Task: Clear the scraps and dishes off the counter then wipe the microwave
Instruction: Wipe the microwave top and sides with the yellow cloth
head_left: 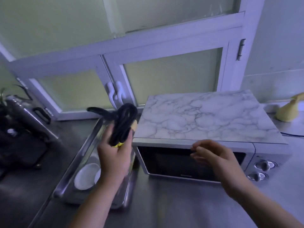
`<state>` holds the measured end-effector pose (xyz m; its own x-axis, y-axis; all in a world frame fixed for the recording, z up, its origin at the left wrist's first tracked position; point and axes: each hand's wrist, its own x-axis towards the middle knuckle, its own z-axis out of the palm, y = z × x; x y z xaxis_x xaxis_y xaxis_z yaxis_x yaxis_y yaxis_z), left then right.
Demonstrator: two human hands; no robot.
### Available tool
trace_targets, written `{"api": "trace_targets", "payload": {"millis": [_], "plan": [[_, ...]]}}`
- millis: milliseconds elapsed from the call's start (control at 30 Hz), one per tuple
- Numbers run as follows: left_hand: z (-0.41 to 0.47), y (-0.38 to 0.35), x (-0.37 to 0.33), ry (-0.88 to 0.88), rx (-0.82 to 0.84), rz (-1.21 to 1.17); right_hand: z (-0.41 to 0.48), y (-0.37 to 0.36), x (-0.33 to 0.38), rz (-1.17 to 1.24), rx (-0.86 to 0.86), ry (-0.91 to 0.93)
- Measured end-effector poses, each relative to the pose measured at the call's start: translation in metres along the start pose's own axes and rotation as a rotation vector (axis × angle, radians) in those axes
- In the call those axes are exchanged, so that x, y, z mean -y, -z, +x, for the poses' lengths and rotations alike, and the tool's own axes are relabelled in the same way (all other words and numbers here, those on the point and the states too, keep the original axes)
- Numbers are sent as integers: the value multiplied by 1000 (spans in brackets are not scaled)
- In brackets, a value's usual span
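Marble board [209, 117] atop microwave [256, 155]; plates [86, 178] in basin [77, 162]; left hand [113, 158] grips bundle [123, 125].

The person is working bare-armed: the left forearm [92, 208] and the right forearm [263, 209] are showing uncovered right to the frame's edge, and the left hand [113, 160] and right hand [215, 160] are going bare too, slightly blurred.

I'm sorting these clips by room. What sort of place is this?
Most likely a home kitchen: a microwave sits on a steel counter, white plates lie beside it, and frosted-glass cupboard doors run behind.
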<state>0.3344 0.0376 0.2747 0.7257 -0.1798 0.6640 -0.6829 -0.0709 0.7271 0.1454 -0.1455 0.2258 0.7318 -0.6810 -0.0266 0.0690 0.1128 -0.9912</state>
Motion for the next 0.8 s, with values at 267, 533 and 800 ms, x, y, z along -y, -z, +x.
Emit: {"api": "trace_targets", "payload": {"millis": [267,533,800], "plan": [[-12,-64,71,41,650,853,92,8,16,-408,40,228],[17,-63,85,43,784,947,152,-25,-5,-1164,56,187],[80,-115,123,187,1000,857,157,-36,-23,-1462,67,189]]}}
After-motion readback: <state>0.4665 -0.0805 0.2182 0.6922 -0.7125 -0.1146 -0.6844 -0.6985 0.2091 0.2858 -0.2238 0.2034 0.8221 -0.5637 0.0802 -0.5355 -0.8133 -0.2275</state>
